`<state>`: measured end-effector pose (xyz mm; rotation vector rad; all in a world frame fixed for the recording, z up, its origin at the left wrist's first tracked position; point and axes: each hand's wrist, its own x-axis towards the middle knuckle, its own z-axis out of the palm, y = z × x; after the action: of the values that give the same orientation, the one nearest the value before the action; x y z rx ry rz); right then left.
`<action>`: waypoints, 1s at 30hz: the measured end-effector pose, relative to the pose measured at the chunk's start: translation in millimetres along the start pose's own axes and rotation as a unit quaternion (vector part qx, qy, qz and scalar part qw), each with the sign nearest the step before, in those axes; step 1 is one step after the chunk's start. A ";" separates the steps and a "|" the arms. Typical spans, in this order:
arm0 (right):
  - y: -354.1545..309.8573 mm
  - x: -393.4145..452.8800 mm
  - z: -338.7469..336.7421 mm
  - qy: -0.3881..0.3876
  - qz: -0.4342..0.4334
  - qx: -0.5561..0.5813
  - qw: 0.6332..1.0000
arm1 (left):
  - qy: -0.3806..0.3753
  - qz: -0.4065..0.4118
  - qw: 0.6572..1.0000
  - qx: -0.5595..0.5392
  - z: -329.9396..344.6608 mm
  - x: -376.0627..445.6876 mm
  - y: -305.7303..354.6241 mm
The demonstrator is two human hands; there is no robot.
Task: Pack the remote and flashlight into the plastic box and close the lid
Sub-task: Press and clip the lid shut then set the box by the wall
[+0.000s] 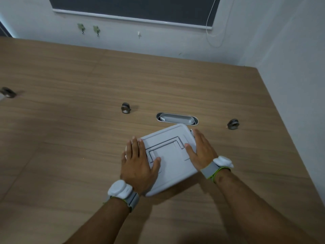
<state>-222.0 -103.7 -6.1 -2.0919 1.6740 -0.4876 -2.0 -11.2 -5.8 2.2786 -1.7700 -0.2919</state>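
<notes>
A grey plastic box sits on the wooden table with its lid down on top. My left hand lies flat on the lid's left side, fingers straight and thumb spread over the recessed handle. On the lid's right edge rests my right hand, fingers straight and pointing away from me. Neither the remote nor the flashlight is visible; the lid hides the inside of the box.
An oval grey cable grommet is set in the table just behind the box. Small dark round fittings sit at the far left, the middle and the right. The table's right edge meets a wall.
</notes>
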 end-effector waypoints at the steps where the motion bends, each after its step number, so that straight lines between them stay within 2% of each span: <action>1: 0.3 -0.1 1.0 -0.001 0.006 0.006 1.000 | -0.001 0.005 1.000 0.002 1.1 2.6 -1.2; 12: -2.2 -11.4 4.9 0.048 0.041 0.028 0.998 | -0.023 0.075 0.997 -0.004 -5.0 32.7 -7.6; 20: -17.2 -57.8 13.9 0.060 0.131 -0.006 0.990 | -0.075 0.178 0.981 -0.012 -14.6 49.1 -24.0; 30: -29.6 -98.5 16.6 0.058 0.152 -0.003 0.987 | -0.068 0.212 0.974 -0.039 -18.8 29.2 -34.1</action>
<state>-210.1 -0.3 -6.1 -1.7968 2.0186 -0.5126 42.3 -30.2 1.3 1.8024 -2.2119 -0.4329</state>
